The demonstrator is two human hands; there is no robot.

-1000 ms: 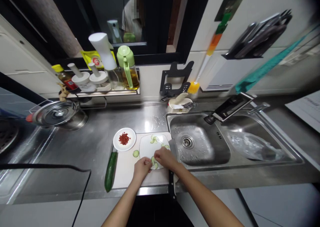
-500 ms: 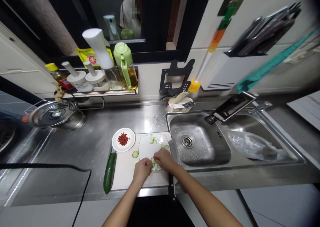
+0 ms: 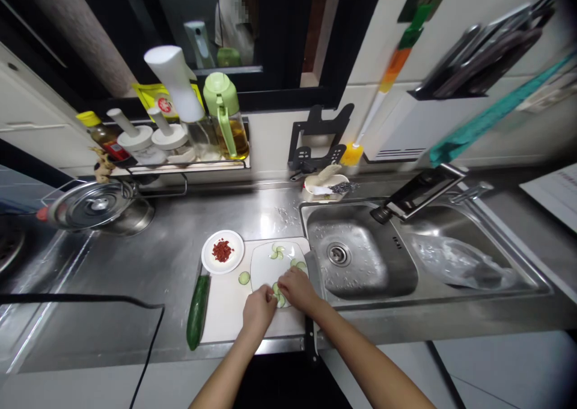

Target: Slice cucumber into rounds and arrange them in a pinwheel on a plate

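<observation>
A white square plate (image 3: 264,265) lies on the pale cutting board (image 3: 223,313), with thin cucumber slices (image 3: 277,251) set on it in pinwheel groups. Over the plate's near edge, my left hand (image 3: 259,312) and my right hand (image 3: 297,289) meet at one group, fingers closed on cucumber slices there; the fingertips are partly hidden. One round cucumber slice (image 3: 244,278) rests on the board left of the plate. A whole-looking cucumber (image 3: 198,313) lies along the board's left edge. A knife (image 3: 311,337) sits at the right, its blade partly under my right arm.
A small white dish (image 3: 207,262) of chopped red bits overlaps the board's far left corner. The sink (image 3: 360,277) adjoins on the right, holding a plastic bag (image 3: 460,262) in its far basin. A lidded pot (image 3: 135,220) and a black cable (image 3: 90,298) are leftward; bottles (image 3: 232,136) line a rack.
Both hands stay at the same pinwheel group, with the left hand shifted very slightly right and its fingers closer to the slices. The view has tilted a little.
</observation>
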